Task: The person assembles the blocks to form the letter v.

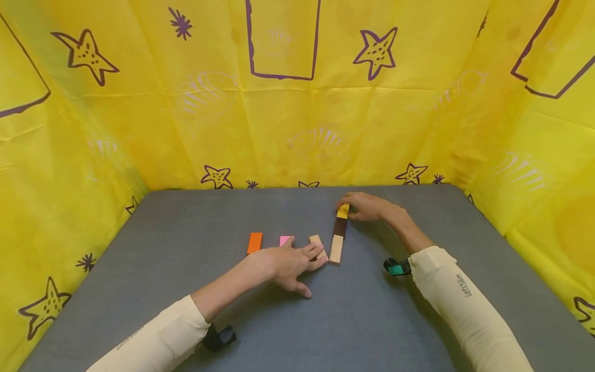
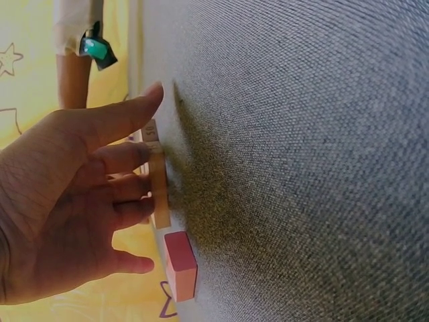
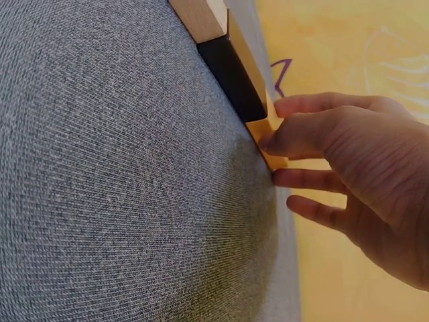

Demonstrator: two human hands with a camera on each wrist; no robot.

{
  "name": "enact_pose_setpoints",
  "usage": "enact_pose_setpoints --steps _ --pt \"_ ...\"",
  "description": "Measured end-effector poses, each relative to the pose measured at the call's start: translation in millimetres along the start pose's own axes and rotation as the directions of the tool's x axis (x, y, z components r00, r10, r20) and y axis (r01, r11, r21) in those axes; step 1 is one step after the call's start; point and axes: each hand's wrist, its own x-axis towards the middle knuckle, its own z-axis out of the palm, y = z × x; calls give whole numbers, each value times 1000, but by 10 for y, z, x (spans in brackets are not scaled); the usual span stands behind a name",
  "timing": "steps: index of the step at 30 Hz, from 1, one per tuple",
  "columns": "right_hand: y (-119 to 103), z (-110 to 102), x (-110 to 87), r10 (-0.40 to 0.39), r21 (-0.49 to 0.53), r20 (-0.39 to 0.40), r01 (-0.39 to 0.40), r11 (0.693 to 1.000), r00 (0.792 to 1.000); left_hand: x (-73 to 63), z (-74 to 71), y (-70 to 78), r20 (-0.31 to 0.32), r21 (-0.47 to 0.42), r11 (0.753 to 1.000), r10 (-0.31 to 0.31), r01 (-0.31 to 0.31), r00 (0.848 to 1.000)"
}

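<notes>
Yellow block [image 1: 343, 211] is right up at the far end of the dark block [image 1: 340, 227], and the right hand [image 1: 367, 206] has a narrow grip on it, pinched between thumb and fingers. A pale block [image 1: 337, 249] butts up against the dark block's near end. Left of the dark block there's a slanted block [image 1: 316, 239] partly under the left hand [image 1: 290, 263], that grip pretty wide, thumb well apart. Further left of the dark block: pink block [image 1: 284, 239], then orange block [image 1: 254, 243]. All on a gray counter [image 1: 362, 320], yellow curtain [image 1: 288, 113] beyond the dark block.
</notes>
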Motion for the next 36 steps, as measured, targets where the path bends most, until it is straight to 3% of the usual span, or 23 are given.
enact_pose_setpoints --steps 13,24,30,36 --pt "-4 3 -148 -68 6 -55 68 998 996 -11 24 5 -9 -3 1000 0 0 1000" --pt "-198 -178 -402 -75 -10 46 76 997 996 -17 -4 1 -8 6 1000 1 -1 1000" --pt "-243 -129 -475 -85 -33 96 89 995 992 -16 0 1 -7 4 1000 2 -2 1000" --pt "-230 -22 -545 -78 -47 95 82 995 992 -10 1 -2 -2 -2 1000 4 -4 1000"
